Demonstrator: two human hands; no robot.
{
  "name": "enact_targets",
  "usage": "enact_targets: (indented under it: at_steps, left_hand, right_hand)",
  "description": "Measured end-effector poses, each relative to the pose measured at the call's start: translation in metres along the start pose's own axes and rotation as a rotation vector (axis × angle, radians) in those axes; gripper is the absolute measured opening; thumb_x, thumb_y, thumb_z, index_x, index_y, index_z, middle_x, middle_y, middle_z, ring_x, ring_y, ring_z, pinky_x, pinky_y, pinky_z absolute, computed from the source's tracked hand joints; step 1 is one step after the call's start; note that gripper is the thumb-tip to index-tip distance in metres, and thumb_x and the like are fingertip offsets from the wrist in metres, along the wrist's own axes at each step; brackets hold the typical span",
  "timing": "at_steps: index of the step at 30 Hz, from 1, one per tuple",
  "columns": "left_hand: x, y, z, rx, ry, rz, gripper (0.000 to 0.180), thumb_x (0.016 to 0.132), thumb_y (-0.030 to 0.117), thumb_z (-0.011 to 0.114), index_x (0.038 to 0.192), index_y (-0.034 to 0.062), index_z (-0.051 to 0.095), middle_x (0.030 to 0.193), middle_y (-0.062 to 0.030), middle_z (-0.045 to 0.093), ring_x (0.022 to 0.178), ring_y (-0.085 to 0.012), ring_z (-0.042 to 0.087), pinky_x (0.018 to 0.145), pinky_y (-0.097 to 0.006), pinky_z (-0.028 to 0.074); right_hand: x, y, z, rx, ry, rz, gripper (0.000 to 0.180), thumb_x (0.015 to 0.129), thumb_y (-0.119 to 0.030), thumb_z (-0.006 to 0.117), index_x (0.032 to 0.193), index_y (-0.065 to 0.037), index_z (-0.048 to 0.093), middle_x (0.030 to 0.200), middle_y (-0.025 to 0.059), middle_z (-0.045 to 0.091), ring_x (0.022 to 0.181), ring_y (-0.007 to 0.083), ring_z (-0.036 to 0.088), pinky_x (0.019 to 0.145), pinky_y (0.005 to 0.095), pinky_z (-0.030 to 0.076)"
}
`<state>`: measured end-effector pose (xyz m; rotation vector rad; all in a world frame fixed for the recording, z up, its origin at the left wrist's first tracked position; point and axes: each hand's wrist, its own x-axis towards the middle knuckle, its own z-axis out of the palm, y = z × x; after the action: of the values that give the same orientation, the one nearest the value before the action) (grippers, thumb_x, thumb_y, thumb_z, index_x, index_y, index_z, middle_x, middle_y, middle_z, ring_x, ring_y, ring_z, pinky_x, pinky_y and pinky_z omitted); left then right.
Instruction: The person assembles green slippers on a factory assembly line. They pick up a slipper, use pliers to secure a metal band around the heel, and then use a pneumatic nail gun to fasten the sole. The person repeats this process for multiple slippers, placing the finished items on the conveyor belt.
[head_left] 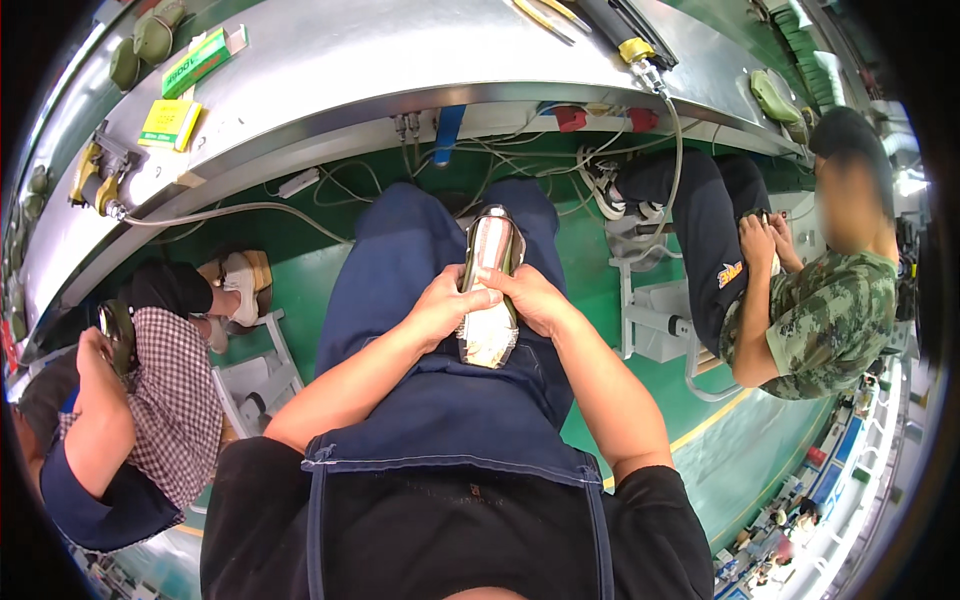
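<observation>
Over my lap I hold an olive-green shoe upper [512,262] stretched on a shoe last, its underside turned up toward me. A pale strip runs down the middle of that underside, and the wider end nearest my body looks whitish with a ragged, gathered edge. My left hand [445,307] wraps round the left side, its thumb pressed on the bottom. From the right side my right hand [532,298] grips it too, with its thumb lying across the sole face close to the left thumb. The fingers underneath are hidden.
Ahead is a metal bench [340,60] bearing a black-and-yellow air tool [632,45], another air tool [98,180], a green box [196,64], a yellow-green box [170,124] and yellow-handled pliers [545,18]. Hoses hang below. Co-workers sit at left [175,370] and right [815,310].
</observation>
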<state>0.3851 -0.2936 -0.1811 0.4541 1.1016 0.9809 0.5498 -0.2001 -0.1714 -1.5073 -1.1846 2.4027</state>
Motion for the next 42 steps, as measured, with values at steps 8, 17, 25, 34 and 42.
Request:
enact_targets:
  at_steps: [8, 17, 25, 34, 42]
  left_hand:
    - [0.0, -0.014, -0.001, 0.076, 0.114, 0.002, 0.071, 0.087, 0.032, 0.081, 0.132, -0.0137, 0.05, 0.115, -0.0208, 0.068, 0.103, -0.0238, 0.07, 0.093, -0.035, 0.056]
    - [0.008, -0.023, -0.006, 0.132, 0.159, 0.008, 0.067, 0.085, 0.031, 0.085, 0.124, -0.0146, 0.054, 0.108, -0.0216, 0.071, 0.097, -0.0242, 0.072, 0.086, -0.035, 0.058]
    - [0.011, -0.022, -0.007, 0.131, 0.145, 0.048, 0.088, 0.082, 0.033, 0.086, 0.141, -0.014, 0.041, 0.119, -0.0235, 0.068, 0.108, -0.028, 0.07, 0.096, -0.037, 0.055]
    - [0.005, -0.009, -0.015, 0.308, 0.126, 0.054, 0.117, 0.079, 0.046, 0.084, 0.166, 0.0028, 0.018, 0.124, -0.0265, 0.067, 0.114, -0.0357, 0.069, 0.102, -0.041, 0.052]
    - [0.004, 0.0, -0.013, 0.417, 0.086, 0.103, 0.111, 0.083, 0.04, 0.081, 0.169, 0.012, 0.016, 0.151, -0.0249, 0.055, 0.138, -0.0389, 0.057, 0.116, -0.043, 0.044]
  right_hand:
    - [0.002, 0.009, 0.005, -0.104, 0.093, -0.031, 0.064, 0.096, -0.042, 0.073, 0.121, 0.017, 0.066, 0.105, 0.0222, 0.075, 0.09, 0.0246, 0.076, 0.078, 0.0363, 0.061]
    - [0.001, -0.026, -0.007, -0.847, 0.111, 0.004, 0.07, 0.096, -0.058, 0.067, 0.11, 0.01, 0.075, 0.096, 0.028, 0.076, 0.089, 0.0347, 0.077, 0.08, 0.0443, 0.059]
    - [0.022, -0.23, -0.002, -1.277, 0.741, -1.218, 0.043, 0.093, -0.026, 0.077, 0.124, 0.0, 0.064, 0.118, 0.0231, 0.068, 0.113, 0.0414, 0.064, 0.096, 0.0496, 0.051]
    - [0.113, -0.32, 0.012, -1.537, 0.98, -0.826, 0.06, 0.097, -0.048, 0.066, 0.144, -0.013, 0.06, 0.143, 0.0182, 0.059, 0.13, 0.0451, 0.054, 0.109, 0.0567, 0.045]
    - [0.024, -0.291, 0.005, -1.003, 0.359, -0.498, 0.054, 0.084, -0.016, 0.067, 0.133, 0.006, 0.066, 0.087, 0.0135, 0.073, 0.079, 0.022, 0.072, 0.077, 0.0366, 0.059]
